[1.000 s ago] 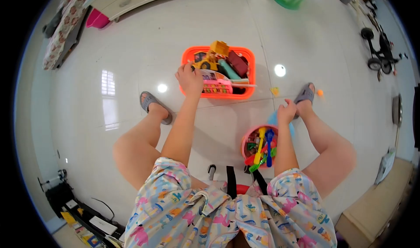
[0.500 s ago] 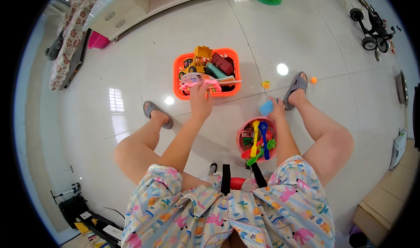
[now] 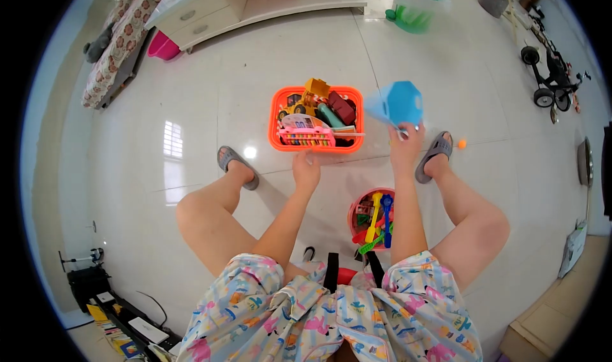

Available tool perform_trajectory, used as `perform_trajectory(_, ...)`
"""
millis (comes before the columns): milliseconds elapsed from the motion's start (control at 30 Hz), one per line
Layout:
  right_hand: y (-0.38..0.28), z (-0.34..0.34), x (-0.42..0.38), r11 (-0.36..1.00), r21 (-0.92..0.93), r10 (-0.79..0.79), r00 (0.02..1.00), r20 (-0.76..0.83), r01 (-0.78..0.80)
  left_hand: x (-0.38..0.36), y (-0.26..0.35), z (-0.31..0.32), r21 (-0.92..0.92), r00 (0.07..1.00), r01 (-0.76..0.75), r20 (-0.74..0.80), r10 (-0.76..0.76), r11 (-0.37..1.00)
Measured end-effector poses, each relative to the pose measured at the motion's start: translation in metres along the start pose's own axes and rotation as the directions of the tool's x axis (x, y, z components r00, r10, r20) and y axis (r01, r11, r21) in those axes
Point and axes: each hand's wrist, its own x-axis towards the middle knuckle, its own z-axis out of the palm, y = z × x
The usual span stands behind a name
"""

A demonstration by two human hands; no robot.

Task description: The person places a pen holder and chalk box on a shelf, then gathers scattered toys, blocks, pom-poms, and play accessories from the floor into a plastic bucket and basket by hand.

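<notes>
My right hand (image 3: 407, 144) is closed on the near edge of a light-blue see-through toy cup (image 3: 403, 103), lifted over the floor and tilted. My left hand (image 3: 306, 170) is just in front of the near rim of an orange basket (image 3: 275, 116), fingers loosely bent and nothing seen in them. Inside the basket lie a pink toy abacus (image 3: 307, 137), a yellow toy loader (image 3: 301, 105), a dark red block-like piece (image 3: 342, 107) and a teal piece (image 3: 329, 115). A pink bucket (image 3: 352, 216) with several toys stands beside my right forearm, partly hidden by it.
A small orange ball (image 3: 462, 144) lies by my right sandal (image 3: 437, 158). Ahead are a white cabinet (image 3: 220, 21), a pink basin (image 3: 163, 46) and a green-lidded container (image 3: 417, 8). A small tricycle (image 3: 554, 75) stands at right, a cardboard box (image 3: 554, 304) lower right.
My left hand has drawn back from the abacus in the basket. My right hand has moved forward with the blue cup. The yellow piece on the floor no longer shows. The view has shifted.
</notes>
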Motion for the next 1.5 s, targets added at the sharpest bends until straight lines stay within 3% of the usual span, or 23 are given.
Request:
perform_trajectory(67,-0.025,0.021,0.0,0.986,0.164,-0.03,0.991,0.131,0.008,0.007,-0.007,0.004,-0.021,0.999,0.033,-0.023,-0.034,0.999)
perform_trajectory(167,-0.03,0.056,-0.007,0.961,-0.083,-0.224,0.918,0.328,0.264,0.013,-0.013,0.007,-0.039,0.994,0.1,-0.041,-0.102,0.994)
perform_trajectory(267,-0.037,0.091,-0.019,0.949,-0.188,-0.148,0.883,0.446,0.254,0.02,-0.02,0.01,-0.049,0.99,0.134,-0.035,-0.136,0.99)
perform_trajectory(367,-0.058,0.12,-0.019,0.833,-0.209,-0.411,0.827,0.384,0.512,0.021,-0.029,0.016,-0.016,0.989,0.137,-0.06,-0.138,0.99)
perform_trajectory(567,-0.031,0.145,-0.03,0.986,0.004,-0.157,0.911,0.381,0.168,0.031,-0.026,0.018,-0.098,0.973,0.215,-0.068,-0.222,0.972)
perform_trajectory(667,0.007,0.14,-0.051,0.998,0.033,-0.068,0.898,0.436,0.059,0.032,-0.029,0.02,-0.151,0.973,0.212,-0.056,-0.223,0.965)
perform_trajectory(767,0.016,0.132,-0.073,0.999,0.04,-0.021,0.924,0.381,0.006,0.034,-0.033,0.018,-0.196,0.976,0.213,0.005,-0.216,0.957)
perform_trajectory(867,0.016,0.118,-0.066,0.947,0.05,0.254,0.832,0.494,-0.319,0.034,-0.036,0.016,-0.179,0.98,0.2,0.021,-0.2,0.963)
perform_trajectory(967,-0.015,0.103,-0.064,0.856,0.123,0.372,0.763,0.529,-0.502,0.033,-0.025,0.011,-0.155,0.975,0.224,0.035,-0.222,0.962)
perform_trajectory(1067,-0.004,0.112,-0.047,0.925,0.009,0.32,0.793,0.519,-0.379,0.034,-0.022,0.012,-0.137,0.971,0.238,0.043,-0.234,0.962)
perform_trajectory(1167,-0.007,0.127,-0.027,0.884,0.065,0.35,0.746,0.566,-0.464,0.034,-0.024,0.012,-0.126,0.973,0.231,0.048,-0.226,0.965)
perform_trajectory(1367,-0.03,0.116,-0.003,0.94,-0.134,0.321,0.682,0.657,-0.313,0.03,-0.031,0.017,-0.139,0.986,0.166,0.003,-0.168,0.976)
perform_trajectory(1467,0.007,0.12,-0.003,0.973,-0.221,0.071,0.833,0.549,0.063,0.03,-0.028,0.02,-0.181,0.988,0.126,-0.061,-0.139,0.975)
perform_trajectory(1500,0.012,0.118,-0.007,0.963,-0.258,0.089,0.82,0.565,0.074,0.029,-0.026,0.018,-0.194,0.987,0.14,-0.056,-0.154,0.971)
